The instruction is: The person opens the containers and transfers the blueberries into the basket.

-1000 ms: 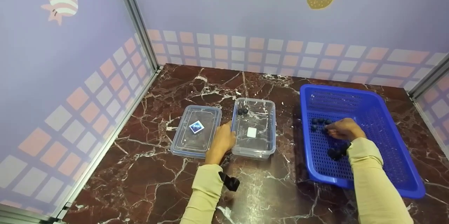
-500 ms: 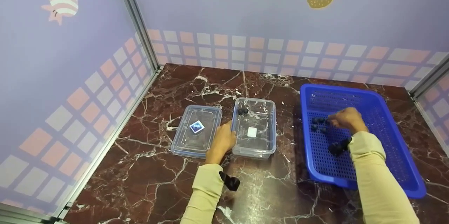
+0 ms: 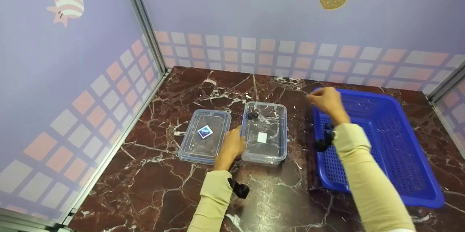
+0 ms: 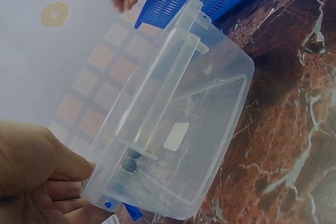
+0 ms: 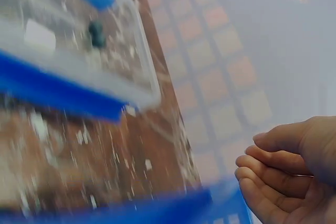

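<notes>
A clear plastic container stands mid-table with two small dark round berries, like blueberries, inside near its far left corner. My left hand grips its left side; the left wrist view shows the thumb on the container's rim and fingers beneath. My right hand is raised over the far left rim of a blue basket. Its fingers are curled with the thumb near them; whether something small lies between them is hidden. More dark berries show partly in the basket, beside the right wrist.
Left of the container lies a clear lid with a blue seal and a diamond-shaped label. A white square shows on the container's bottom. Patterned panels enclose the marble table at the back and sides.
My right hand has risen from the berries in the basket and moved left and away to the basket's far left rim. The left hand keeps its grip on the container.
</notes>
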{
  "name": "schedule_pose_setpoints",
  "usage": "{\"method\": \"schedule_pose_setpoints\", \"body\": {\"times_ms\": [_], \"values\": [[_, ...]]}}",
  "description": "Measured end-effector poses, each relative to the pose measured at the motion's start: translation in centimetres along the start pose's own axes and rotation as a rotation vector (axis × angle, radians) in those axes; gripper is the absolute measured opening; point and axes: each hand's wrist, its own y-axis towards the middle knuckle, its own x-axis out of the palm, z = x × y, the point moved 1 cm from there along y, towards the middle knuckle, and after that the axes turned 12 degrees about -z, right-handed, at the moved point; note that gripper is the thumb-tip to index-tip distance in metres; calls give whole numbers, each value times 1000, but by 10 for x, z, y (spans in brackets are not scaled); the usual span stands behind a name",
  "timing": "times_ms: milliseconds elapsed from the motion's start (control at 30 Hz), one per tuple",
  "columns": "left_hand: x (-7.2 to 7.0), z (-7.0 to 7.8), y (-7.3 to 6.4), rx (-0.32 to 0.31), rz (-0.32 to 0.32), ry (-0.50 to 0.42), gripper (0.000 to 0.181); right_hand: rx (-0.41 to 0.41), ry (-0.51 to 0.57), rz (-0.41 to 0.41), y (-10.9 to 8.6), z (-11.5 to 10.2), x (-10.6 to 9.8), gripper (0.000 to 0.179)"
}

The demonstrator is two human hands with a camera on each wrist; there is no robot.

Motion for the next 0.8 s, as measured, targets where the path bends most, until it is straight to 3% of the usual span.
{"method": "schedule_pose_setpoints", "body": {"times_ms": [233, 433, 567, 800], "values": [[0, 0, 0, -8, -5, -4, 39, -72, 6, -90, 11, -36, 42, 27], [-2, -1, 0, -37, -4, -16, 42, -69, 32, -161, 20, -59, 84, 25], [-2, -1, -1, -44, -8, -24, 41, -71, -23, -153, 25, -66, 108, 23], [-1, 3, -1, -37, -9, -2, 37, -45, 56, -195, 31, -64, 137, 16]]}}
